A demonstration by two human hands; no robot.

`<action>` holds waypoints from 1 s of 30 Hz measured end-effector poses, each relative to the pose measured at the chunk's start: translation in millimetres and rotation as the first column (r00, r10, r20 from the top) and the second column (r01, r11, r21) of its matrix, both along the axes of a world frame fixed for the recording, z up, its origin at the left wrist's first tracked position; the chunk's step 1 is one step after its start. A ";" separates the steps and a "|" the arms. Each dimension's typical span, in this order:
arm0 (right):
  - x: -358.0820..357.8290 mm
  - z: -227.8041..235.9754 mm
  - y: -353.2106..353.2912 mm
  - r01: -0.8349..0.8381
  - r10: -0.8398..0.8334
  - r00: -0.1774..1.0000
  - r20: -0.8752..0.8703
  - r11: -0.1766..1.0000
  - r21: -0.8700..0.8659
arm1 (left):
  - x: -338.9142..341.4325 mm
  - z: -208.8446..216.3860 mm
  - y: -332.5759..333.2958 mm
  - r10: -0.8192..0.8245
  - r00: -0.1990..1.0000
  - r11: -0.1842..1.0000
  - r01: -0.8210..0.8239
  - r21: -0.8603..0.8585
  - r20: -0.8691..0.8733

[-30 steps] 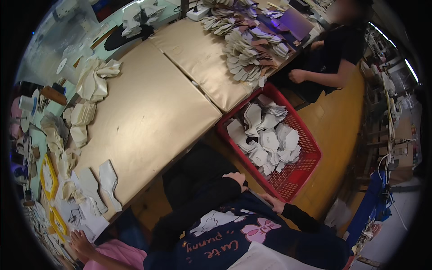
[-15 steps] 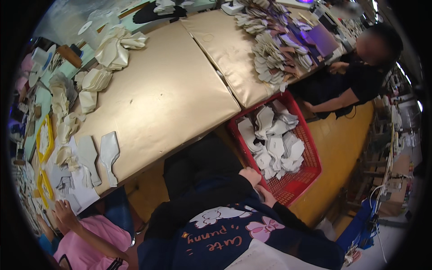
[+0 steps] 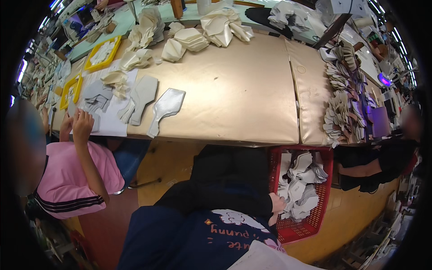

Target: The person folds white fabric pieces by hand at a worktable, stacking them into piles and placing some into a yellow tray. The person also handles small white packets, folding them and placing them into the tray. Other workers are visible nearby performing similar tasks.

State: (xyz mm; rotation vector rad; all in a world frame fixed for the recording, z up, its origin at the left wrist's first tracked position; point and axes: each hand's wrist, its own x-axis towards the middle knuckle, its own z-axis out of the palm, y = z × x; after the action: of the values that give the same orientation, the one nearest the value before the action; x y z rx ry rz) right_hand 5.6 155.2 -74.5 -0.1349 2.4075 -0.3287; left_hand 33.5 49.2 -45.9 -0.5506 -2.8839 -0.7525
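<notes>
My left hand (image 3: 277,203) reaches across my body to the near left rim of a red plastic basket (image 3: 325,198). Its fingers look curled, and what they hold, if anything, is hidden. Just below it, my right hand (image 3: 273,219) shows only in part; its fingers cannot be made out. Inside the basket lie many white and pale grey cut pieces (image 3: 297,191), loosely heaped in stacks. On the gold-covered table (image 3: 238,99), well away from both hands, rests a silvery-grey paddle-shaped piece (image 3: 167,108) beside a small stack of similar pieces (image 3: 144,96).
At the left a person in pink (image 3: 85,175) works over a white sheet (image 3: 118,121) near two yellow trays (image 3: 105,67). Cream bundles (image 3: 192,39) line the table's far side. Stacked pieces (image 3: 339,103) cover its right end, by another person in black (image 3: 387,164).
The view has swung left, so table and basket appear shifted and more of the person in pink shows. Both my hands stay close together by the basket, the right one now more hidden.
</notes>
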 end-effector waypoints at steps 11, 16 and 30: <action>32.4 -47.2 146.9 0.198 0.033 0.964 0.264 0.575 -0.794 | -10.8 11.8 3.2 -0.033 0.973 0.998 0.018 0.065 0.230; -3.0 -55.3 130.5 0.017 0.125 0.985 0.115 0.603 -0.798 | -13.1 18.2 3.7 -0.044 0.959 0.992 0.009 0.125 0.279; -14.4 -18.3 74.0 -0.517 0.392 0.853 -0.344 0.554 -0.652 | 33.0 -4.2 -48.8 -0.032 0.806 0.999 0.017 0.031 0.591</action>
State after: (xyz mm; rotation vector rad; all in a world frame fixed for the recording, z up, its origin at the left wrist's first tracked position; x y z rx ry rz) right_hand -8.8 229.2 -92.8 -1.1831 2.1273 -1.0487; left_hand 66.5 0.4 -50.1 -0.3998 -3.4282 -1.1403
